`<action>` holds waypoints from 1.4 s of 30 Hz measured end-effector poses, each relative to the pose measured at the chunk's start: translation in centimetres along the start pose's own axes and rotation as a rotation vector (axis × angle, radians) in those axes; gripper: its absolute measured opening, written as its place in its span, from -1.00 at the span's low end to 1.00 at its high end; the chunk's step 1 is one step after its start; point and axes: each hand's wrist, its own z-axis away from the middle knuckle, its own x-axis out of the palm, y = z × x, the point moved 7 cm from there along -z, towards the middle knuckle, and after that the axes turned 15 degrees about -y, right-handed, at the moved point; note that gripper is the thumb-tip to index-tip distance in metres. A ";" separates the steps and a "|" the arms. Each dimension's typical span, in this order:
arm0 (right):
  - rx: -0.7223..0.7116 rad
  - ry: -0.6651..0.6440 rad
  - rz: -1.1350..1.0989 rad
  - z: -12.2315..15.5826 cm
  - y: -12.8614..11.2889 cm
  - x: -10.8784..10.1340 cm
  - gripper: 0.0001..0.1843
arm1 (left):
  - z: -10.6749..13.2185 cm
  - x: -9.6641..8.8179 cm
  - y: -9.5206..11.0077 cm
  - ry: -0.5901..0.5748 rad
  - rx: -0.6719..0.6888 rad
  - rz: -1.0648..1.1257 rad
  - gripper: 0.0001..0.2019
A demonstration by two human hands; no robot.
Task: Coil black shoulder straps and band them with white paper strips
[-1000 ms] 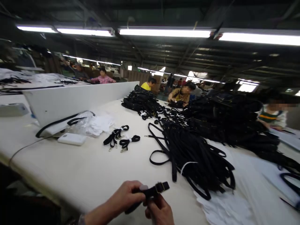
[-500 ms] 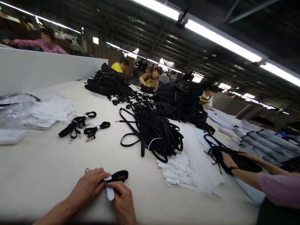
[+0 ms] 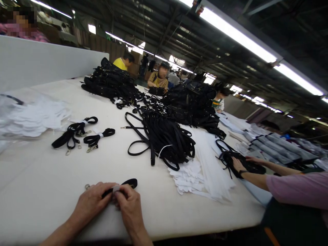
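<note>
Near the front of the white table (image 3: 64, 184), a folded black strap (image 3: 132, 183) lies between my two hands. My left hand (image 3: 93, 200) is closed over its left part, where a metal clip (image 3: 87, 186) pokes out past the knuckles. With thumb and fingers, my right hand (image 3: 129, 201) pinches a white paper band (image 3: 116, 188) against the strap. The band's ends are hidden by my fingers. Two bundled black straps, a larger one (image 3: 73, 131) and a smaller one (image 3: 98, 137), lie farther back, each with a white band and metal clips.
A heap of loose black straps (image 3: 166, 136) sits mid-table beside white paper bands (image 3: 188, 177). Black bags (image 3: 192, 102) are piled behind. More white pieces (image 3: 36, 116) lie at left. At right, a co-worker's hands (image 3: 239, 164) touch a black bag. A grey partition (image 3: 51, 61) stands back left.
The white band's hanging end has been brought up and around the strap by my right hand. My left hand still holds the strap. The view has shifted somewhat.
</note>
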 end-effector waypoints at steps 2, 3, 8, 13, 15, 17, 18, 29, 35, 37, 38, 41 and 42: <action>0.033 0.009 -0.068 -0.6 0.4 -0.1 -0.82 | -0.3 -0.2 -0.1 -0.024 -0.072 -0.018 -0.70; 0.043 0.013 -0.082 -0.8 0.6 -0.2 -0.81 | -0.4 -0.2 -0.2 -0.040 -0.102 -0.022 -0.70; 0.113 0.031 -0.143 -1.2 2.1 -0.4 -0.77 | -0.7 -0.4 -0.2 -0.096 -0.145 0.013 -0.70; 0.153 0.074 -0.117 -1.5 2.8 -0.6 -0.72 | -0.5 -0.4 -0.2 -0.067 -0.119 0.031 -0.68; 0.169 0.084 -0.102 -1.7 2.8 -0.6 -0.73 | -0.3 -0.2 -0.2 -0.041 -0.108 0.001 -0.67; 0.188 0.090 -0.095 -1.9 2.8 -0.7 -0.76 | 0.0 -0.1 -0.1 0.003 -0.079 -0.030 -0.66; 0.199 0.091 -0.095 -1.9 2.8 -0.7 -0.78 | 0.1 0.0 0.0 0.026 -0.057 -0.043 -0.65; 0.330 0.041 -0.168 -2.4 2.7 -0.4 -0.85 | 0.7 0.5 0.5 0.083 0.071 -0.078 -0.59; 0.348 0.034 -0.198 -2.6 3.0 -0.3 -0.86 | 0.7 0.6 0.4 0.083 0.086 -0.077 -0.60; 0.349 0.037 -0.213 -2.7 3.0 -0.2 -0.86 | 0.7 0.7 0.5 0.081 0.095 -0.085 -0.60; 0.350 0.032 -0.220 -2.9 3.0 -0.1 -0.86 | 0.7 0.8 0.5 0.082 0.101 -0.088 -0.59; 0.359 0.004 -0.230 -3.3 3.0 0.1 -0.87 | 0.8 0.8 0.5 0.091 0.105 -0.085 -0.60; 0.367 0.003 -0.226 -3.3 3.1 0.1 -0.89 | 0.8 0.8 0.5 0.096 0.102 -0.081 -0.60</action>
